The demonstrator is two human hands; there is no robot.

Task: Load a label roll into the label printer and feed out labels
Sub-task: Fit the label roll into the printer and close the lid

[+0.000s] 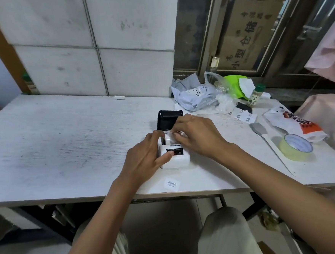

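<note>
A small white label printer point(180, 160) sits near the table's front edge, its black lid point(169, 118) flipped up and open at the back. My left hand point(148, 158) grips the printer's left side, thumb resting on its front face. Over the open compartment, my right hand point(195, 134) pinches the white label roll point(168, 140), which is mostly hidden by the fingers. A loose white label point(171, 184) printed "welcome" lies on the table in front of the printer.
On the right lie a roll of yellowish tape point(295, 147), a grey-headed spatula point(262, 134), a printed bag point(297, 125), a green-capped bottle point(255, 96), label strips point(243, 116) and grey and clear plastic bags point(196, 95). The white table point(64, 144) extends left; a tiled wall stands behind.
</note>
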